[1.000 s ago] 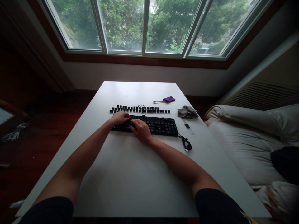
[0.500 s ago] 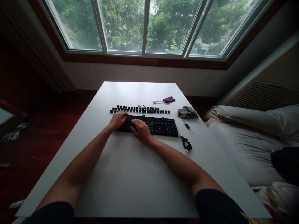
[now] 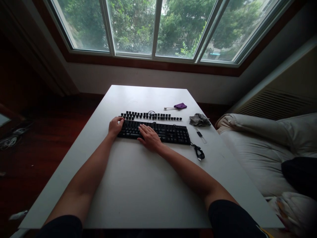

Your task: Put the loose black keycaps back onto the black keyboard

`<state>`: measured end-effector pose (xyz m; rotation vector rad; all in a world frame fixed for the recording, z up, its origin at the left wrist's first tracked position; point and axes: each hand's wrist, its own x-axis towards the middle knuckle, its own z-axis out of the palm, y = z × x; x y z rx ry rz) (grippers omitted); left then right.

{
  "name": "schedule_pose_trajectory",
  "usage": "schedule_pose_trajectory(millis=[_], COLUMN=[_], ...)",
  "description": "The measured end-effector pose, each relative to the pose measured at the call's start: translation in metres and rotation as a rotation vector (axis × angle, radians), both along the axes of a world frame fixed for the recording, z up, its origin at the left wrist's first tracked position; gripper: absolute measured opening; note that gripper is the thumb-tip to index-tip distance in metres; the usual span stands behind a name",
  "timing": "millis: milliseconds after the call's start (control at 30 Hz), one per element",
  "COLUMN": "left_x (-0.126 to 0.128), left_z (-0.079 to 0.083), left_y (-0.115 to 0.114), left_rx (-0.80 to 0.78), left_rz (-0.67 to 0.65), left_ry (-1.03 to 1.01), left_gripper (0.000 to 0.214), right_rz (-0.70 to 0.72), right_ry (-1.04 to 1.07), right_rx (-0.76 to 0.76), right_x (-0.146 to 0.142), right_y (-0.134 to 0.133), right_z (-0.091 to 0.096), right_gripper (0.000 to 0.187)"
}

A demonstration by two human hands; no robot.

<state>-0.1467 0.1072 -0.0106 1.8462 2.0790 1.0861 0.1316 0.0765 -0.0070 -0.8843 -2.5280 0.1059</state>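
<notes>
A black computer keyboard [image 3: 170, 133] lies across the middle of the white table. My right hand [image 3: 150, 137] rests flat on its left half, fingers stretched out over the keys. At the keyboard's upper left corner is my left hand [image 3: 116, 126], fingers curled inward by the left end of the loose keycaps. Whether a keycap is between those fingertips is hidden. Just behind the keyboard, black keycaps [image 3: 162, 117] stand in rows. A coiled USB cable [image 3: 198, 152] leaves the keyboard's right end.
Right of the keycaps lie a crumpled grey cloth [image 3: 199, 119] and a wire keycap puller [image 3: 199, 134]. Farther back is a purple cloth pouch [image 3: 180, 105] beside a thin stick [image 3: 169, 108]. A pale sofa [image 3: 247, 148] stands along the table's right side.
My left hand has moved left off the keys to the keyboard's upper left corner. My right hand stays on the keyboard, its fingers flatter. The view has shifted slightly.
</notes>
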Motion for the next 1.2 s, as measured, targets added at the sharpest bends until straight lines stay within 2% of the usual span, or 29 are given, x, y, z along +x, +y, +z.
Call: schedule_pose_trajectory(millis=[133,333,467,567,667,767,867,1033,1200], left_x=[-0.007,-0.009,-0.01,-0.013,-0.016,-0.018,-0.018,-0.017,-0.019], left_z=[-0.007,-0.012,-0.015,-0.018,-0.02,-0.021,-0.021,-0.02,-0.02], left_y=[0.002,0.005,0.007,0.008,0.01,0.012,0.013,0.013,0.013], left_rx=[-0.028,0.001,0.02,0.043,0.097,0.125,0.126,0.11,0.103], left_rz=[0.009,0.008,0.022,0.095,0.163,0.188,0.192,0.188,0.175], left_ry=[-0.12,-0.188,-0.2,-0.211,-0.206,-0.181,-0.158,-0.138,-0.145], left_gripper=[0.031,0.029,0.027,0.027,0.026,0.025,0.025,0.023,0.023], right_rz=[0.016,-0.023,-0.065,-0.086,-0.093,-0.095,-0.111,-0.171,-0.184], right_ry=[-0.039,-0.08,-0.18,-0.213,-0.194,-0.178,-0.149,-0.171,-0.262], right_rx=[0.012,0.083,0.004,-0.018,-0.006,-0.03,-0.081,-0.121,-0.103], right_x=[-0.014,-0.038,-0.045,-0.047,-0.049,-0.049,-0.05,-0.063,-0.089], right_y=[0.0,0.005,0.006,0.005,0.002,0.004,0.015,0.053,0.092], right_z=[0.007,0.023,0.011,-0.001,-0.004,0.001,0.013,0.036,0.046], right_gripper=[0.066,0.075,0.084,0.086,0.085,0.079,0.063,0.038,0.027])
